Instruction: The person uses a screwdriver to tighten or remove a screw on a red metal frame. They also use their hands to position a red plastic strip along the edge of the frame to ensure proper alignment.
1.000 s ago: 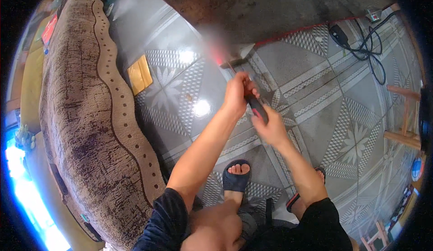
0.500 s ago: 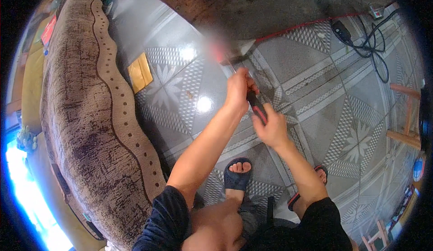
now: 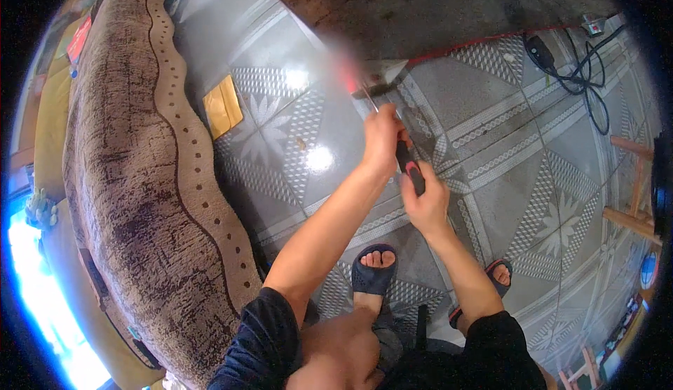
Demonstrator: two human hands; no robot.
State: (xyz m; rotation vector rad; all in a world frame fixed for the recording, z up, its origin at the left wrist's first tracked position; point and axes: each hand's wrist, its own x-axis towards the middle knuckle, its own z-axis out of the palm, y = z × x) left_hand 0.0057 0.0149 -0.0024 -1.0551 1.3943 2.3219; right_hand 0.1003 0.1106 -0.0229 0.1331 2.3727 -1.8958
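Note:
My left hand (image 3: 383, 139) is closed around the front of a long tool, close to where its thin metal shaft (image 3: 370, 99) begins. My right hand (image 3: 426, 203) grips the rear of the tool's black-and-red handle (image 3: 415, 175), which looks like a screwdriver's. The shaft points away from me toward a pale, dirty corner piece (image 3: 385, 74) at the edge of a large dark brown panel (image 3: 434, 4). A whitish blur with red beneath it covers the area near the tip, so I cannot tell whether the tip touches anything.
A brown patterned cover (image 3: 133, 165) drapes over long furniture at the left. On the patterned tile floor (image 3: 491, 172) lies a yellow-orange envelope (image 3: 223, 107). A black cable (image 3: 578, 74) lies coiled at the right, near a wooden stool (image 3: 631, 214). My sandalled foot (image 3: 374, 269) is below my hands.
Both hands and the tool have shifted slightly right in view, along with the floor and surroundings. Both hands keep their hold, and the handle's rear end shows more above my right hand.

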